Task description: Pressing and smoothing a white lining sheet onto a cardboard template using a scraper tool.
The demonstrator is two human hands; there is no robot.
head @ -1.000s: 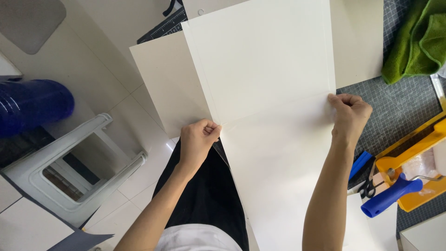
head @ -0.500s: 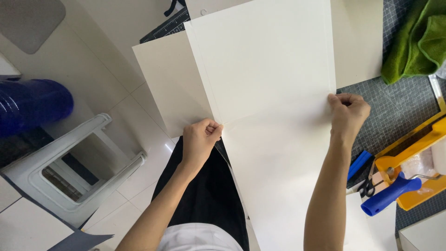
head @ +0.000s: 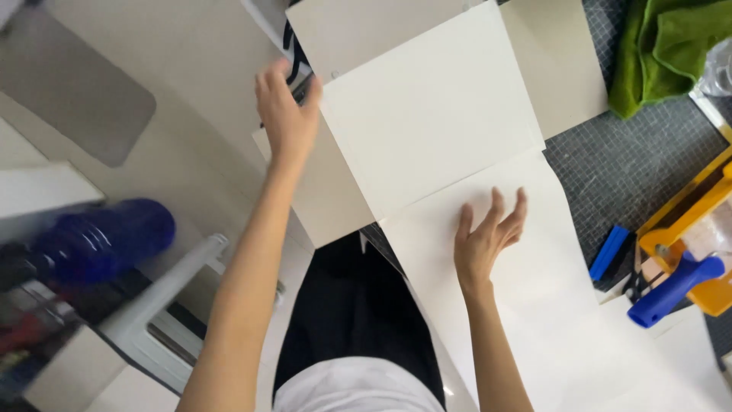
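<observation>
- The counter (head: 640,168), covered by a dark gridded cutting mat, carries several overlapping sheets of cream card.
- The large cream sheet (head: 534,305) lies flat, running from the middle of the counter toward the person; a squarer cream sheet (head: 427,114) lies over its far end, with more card beneath.
- A green cloth (head: 663,46) sits bunched at the far right corner.
- A yellow tool with a blue handle (head: 675,282) rests at the right edge, well apart from the hands.
- The right hand (head: 484,240) lies on the large sheet with fingers spread, its grip fully open, pressing rather than holding.
- The left hand (head: 286,114) reaches to the squarer sheet's left corner; whether its grip has closed on the edge I cannot tell.
- The step looks like laying and aligning the sheets; next, that corner likely needs squaring while the right hand pins the lower sheet.
</observation>
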